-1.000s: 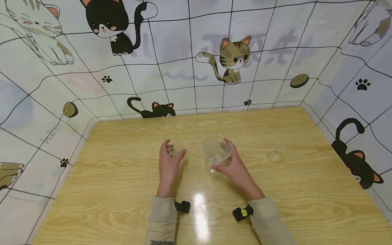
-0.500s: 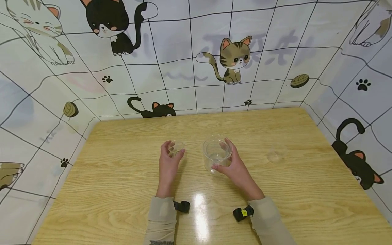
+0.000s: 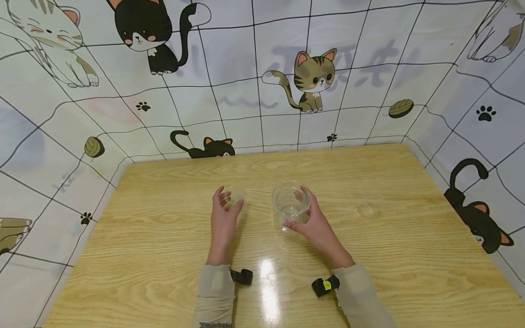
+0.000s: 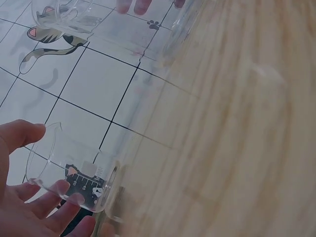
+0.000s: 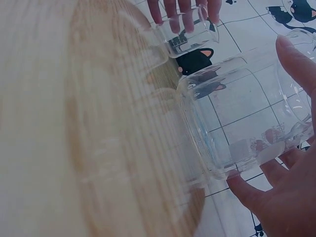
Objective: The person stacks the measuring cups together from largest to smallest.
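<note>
My left hand [image 3: 223, 223] holds a small clear beaker [image 3: 235, 195], thumb near its rim and fingers along the far side. Printed graduation marks show on this beaker [image 4: 84, 185] in the left wrist view. Whether its base touches the table is hard to tell. To the right, a larger clear glass beaker [image 3: 288, 207] stands upright on the wooden table [image 3: 172, 237]. My right hand [image 3: 313, 223] grips that one from its right side. In the right wrist view, the thumb [image 5: 296, 61] and the fingers lie on opposite sides of the large beaker [image 5: 232, 118].
Farther right on the table sits a faint, clear round glass vessel [image 3: 370, 206], its kind too faint to tell. A white cloth wall [image 3: 246, 100] with cat drawings and grid lines encloses the table's back and sides.
My left hand has shifted slightly to the left, and the small beaker has moved a little with it. The right hand and the large beaker have stayed in place.
</note>
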`<state>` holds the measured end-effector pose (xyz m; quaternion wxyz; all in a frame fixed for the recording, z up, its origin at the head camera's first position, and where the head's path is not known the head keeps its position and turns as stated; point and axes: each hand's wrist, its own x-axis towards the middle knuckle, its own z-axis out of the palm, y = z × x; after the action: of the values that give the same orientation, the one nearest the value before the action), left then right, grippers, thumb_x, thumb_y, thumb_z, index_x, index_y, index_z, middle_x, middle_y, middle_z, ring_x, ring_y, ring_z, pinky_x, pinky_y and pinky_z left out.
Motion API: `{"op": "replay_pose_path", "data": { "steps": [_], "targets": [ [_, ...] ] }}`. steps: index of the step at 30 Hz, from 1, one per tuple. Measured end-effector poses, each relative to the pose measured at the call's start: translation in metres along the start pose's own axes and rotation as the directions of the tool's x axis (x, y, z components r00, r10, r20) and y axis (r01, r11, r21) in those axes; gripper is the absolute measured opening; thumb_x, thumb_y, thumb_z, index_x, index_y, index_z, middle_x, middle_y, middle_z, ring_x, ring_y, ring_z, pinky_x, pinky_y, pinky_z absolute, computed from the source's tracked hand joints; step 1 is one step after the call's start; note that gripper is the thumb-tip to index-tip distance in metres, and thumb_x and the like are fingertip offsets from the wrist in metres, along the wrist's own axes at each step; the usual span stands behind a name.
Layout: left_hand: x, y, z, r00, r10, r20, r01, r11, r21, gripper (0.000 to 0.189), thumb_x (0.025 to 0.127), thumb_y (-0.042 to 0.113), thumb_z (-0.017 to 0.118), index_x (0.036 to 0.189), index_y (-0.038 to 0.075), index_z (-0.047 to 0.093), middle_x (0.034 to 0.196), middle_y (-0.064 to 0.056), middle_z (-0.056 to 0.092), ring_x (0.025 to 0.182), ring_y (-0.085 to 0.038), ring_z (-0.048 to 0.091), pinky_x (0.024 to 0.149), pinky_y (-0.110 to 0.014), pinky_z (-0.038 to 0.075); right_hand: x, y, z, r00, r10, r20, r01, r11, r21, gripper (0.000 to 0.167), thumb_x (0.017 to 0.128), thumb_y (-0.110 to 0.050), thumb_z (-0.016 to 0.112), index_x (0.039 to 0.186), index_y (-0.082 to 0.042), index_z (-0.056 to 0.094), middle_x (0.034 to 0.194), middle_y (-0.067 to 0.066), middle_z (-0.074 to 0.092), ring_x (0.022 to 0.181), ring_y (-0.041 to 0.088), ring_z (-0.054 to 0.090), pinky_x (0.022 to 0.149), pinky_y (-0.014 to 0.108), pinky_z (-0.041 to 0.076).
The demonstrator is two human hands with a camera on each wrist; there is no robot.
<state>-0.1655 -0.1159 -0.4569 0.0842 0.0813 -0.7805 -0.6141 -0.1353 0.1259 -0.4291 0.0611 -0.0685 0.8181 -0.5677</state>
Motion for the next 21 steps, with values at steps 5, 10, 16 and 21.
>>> {"op": "replay_pose_path", "data": {
  "steps": [5,10,16,21],
  "targets": [
    [-0.008,0.015,-0.006,0.999,-0.012,0.040,0.013,0.999,-0.043,0.065,0.085,0.026,0.062,0.137,0.014,0.025,0.134,-0.007,0.039,0.124,-0.027,0.032,0.101,-0.043,0.025,0.006,0.020,0.002,1.000,0.009,-0.012,-0.009,1.000,-0.001,0.098,0.067,-0.040,0.075,0.138,-0.043,0.008,0.144,0.000,0.024,0.124,0.039,0.030,0.091,0.060,0.028],
    [-0.014,0.022,-0.007,0.998,-0.011,0.055,0.013,0.999,-0.035,0.062,0.086,0.021,0.059,0.137,0.007,0.025,0.136,-0.011,0.037,0.124,-0.032,0.031,0.101,-0.046,0.023,0.008,0.031,0.006,1.000,-0.006,-0.029,0.006,1.000,-0.008,0.099,0.065,-0.045,0.076,0.137,-0.046,0.008,0.143,0.000,0.025,0.123,0.039,0.032,0.089,0.061,0.029],
    [-0.004,0.001,-0.005,0.998,0.008,0.057,-0.007,1.000,-0.014,0.063,0.084,0.034,0.061,0.135,0.015,0.031,0.134,0.003,0.041,0.122,-0.022,0.035,0.100,-0.041,0.026,0.010,0.032,0.005,1.000,0.001,-0.026,-0.001,1.000,-0.024,0.098,0.065,-0.047,0.075,0.136,-0.048,0.007,0.143,0.001,0.023,0.123,0.040,0.031,0.089,0.061,0.030],
    [0.004,-0.013,-0.004,0.997,0.044,0.057,-0.045,0.999,0.015,0.061,0.082,0.039,0.062,0.133,0.021,0.034,0.131,0.010,0.042,0.121,-0.017,0.037,0.100,-0.038,0.028,0.012,0.030,0.004,1.000,-0.007,-0.027,0.006,1.000,-0.020,0.098,0.065,-0.048,0.074,0.136,-0.047,0.007,0.144,0.000,0.023,0.124,0.039,0.030,0.090,0.061,0.029]
  ]
}}
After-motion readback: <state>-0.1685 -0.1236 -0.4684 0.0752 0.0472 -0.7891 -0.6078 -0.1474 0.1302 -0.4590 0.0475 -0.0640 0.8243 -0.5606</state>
